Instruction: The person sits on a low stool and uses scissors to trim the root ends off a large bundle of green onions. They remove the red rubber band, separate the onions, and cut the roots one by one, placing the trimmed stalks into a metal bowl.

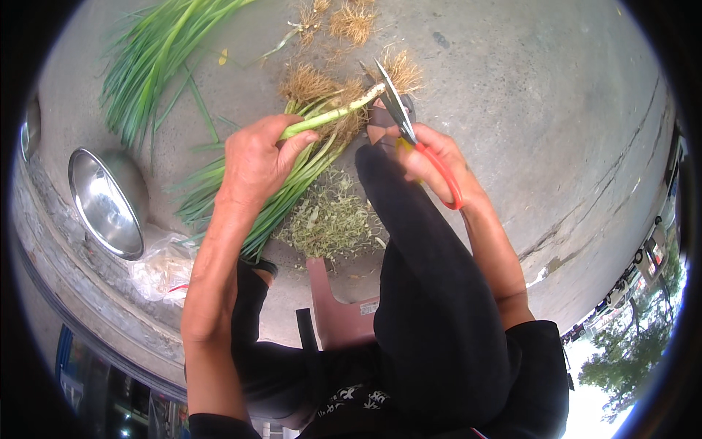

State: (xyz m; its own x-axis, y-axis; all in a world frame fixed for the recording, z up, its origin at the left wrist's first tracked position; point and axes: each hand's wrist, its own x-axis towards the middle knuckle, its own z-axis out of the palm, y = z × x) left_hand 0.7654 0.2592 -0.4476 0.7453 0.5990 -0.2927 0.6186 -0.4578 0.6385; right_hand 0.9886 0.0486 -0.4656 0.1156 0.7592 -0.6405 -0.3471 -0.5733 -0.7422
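Note:
My left hand point(262, 159) grips a pale green stalk, probably a garlic plant point(334, 114), with its root end pointing up and to the right. In my right hand point(433, 159) is a pair of scissors point(397, 101) with red handles. Their blades are spread around the stalk's root end, and a tuft of tan roots point(403, 71) shows just beyond them. Under the held stalk lies a bundle of similar plants point(274, 203), green leaves towards the lower left and roots towards the top. Part of that bundle is hidden behind my left hand and arm.
Cut-off root clumps point(352, 23) lie on the concrete ground point(510, 104). More long green leaves point(159, 71) are at upper left. A steel bowl point(107, 203) leans by a step, near a clear plastic bag point(162, 269). Shredded plant scraps point(332, 222) lie before a pinkish plastic stool point(334, 313).

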